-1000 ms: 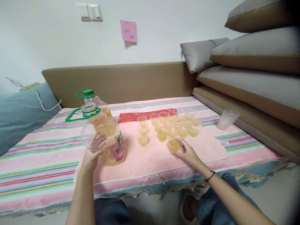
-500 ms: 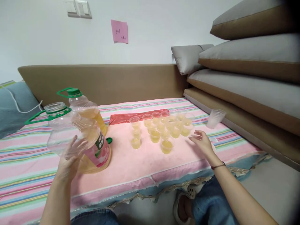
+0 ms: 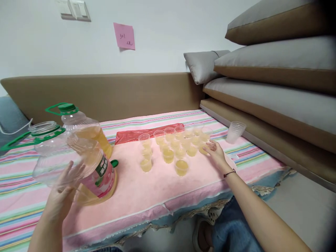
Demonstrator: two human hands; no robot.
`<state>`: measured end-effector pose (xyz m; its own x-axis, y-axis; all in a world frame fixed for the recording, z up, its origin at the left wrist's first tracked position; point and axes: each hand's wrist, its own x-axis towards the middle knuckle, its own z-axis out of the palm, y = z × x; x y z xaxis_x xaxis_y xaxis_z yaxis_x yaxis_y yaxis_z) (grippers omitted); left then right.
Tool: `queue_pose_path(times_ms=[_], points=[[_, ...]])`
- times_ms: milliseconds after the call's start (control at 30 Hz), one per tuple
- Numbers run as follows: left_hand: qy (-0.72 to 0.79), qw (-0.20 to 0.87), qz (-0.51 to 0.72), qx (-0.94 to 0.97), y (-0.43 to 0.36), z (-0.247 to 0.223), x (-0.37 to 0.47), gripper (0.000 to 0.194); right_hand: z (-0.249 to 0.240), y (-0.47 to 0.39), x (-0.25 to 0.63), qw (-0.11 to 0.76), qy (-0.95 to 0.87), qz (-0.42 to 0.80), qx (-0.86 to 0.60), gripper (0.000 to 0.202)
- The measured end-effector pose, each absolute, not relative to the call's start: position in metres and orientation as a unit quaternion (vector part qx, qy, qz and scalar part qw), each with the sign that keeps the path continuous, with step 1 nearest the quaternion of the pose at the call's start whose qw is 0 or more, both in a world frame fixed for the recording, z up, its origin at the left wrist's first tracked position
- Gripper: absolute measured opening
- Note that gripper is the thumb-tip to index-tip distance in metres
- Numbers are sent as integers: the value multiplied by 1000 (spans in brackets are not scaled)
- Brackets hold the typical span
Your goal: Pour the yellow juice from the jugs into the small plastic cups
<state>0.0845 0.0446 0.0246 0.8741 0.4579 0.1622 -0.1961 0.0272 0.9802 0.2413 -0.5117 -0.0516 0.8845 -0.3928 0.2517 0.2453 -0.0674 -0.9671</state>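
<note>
A large clear plastic bottle (image 3: 109,176) with a pink label and an uncapped neck stands at the left, pale yellow juice in its lower part. My left hand (image 3: 65,182) lies along the near side of this bottle, fingers spread. Farther back stands a second bottle (image 3: 88,131) with a green cap on. Several clear plastic cups (image 3: 168,156) of yellow juice are grouped mid-table. At the group's right edge, the fingers of my right hand (image 3: 215,154) are bent about the side of a plastic cup (image 3: 202,148), which they partly hide.
A green cap (image 3: 114,163) lies beside the uncapped bottle. Behind the cups is a red plastic bag (image 3: 131,135). A stack of nested cups (image 3: 235,132) leans at the right, near piled cushions (image 3: 270,75). The striped cloth (image 3: 23,206) ends at a lace-trimmed front edge.
My right hand has moved left onto the cup at the group's right edge. The whole view has shifted, so things appear farther left. My left hand stays by the uncapped bottle.
</note>
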Motion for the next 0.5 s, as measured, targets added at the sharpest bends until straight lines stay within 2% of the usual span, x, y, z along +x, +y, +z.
queue_pose_path(times_ms=[300, 500], points=[[97, 692, 313, 643, 20, 45, 68, 101, -14, -515, 208, 648, 22, -262, -715, 72], [90, 647, 431, 622, -1, 52, 61, 117, 9, -492, 171, 654, -46, -211, -725, 69]])
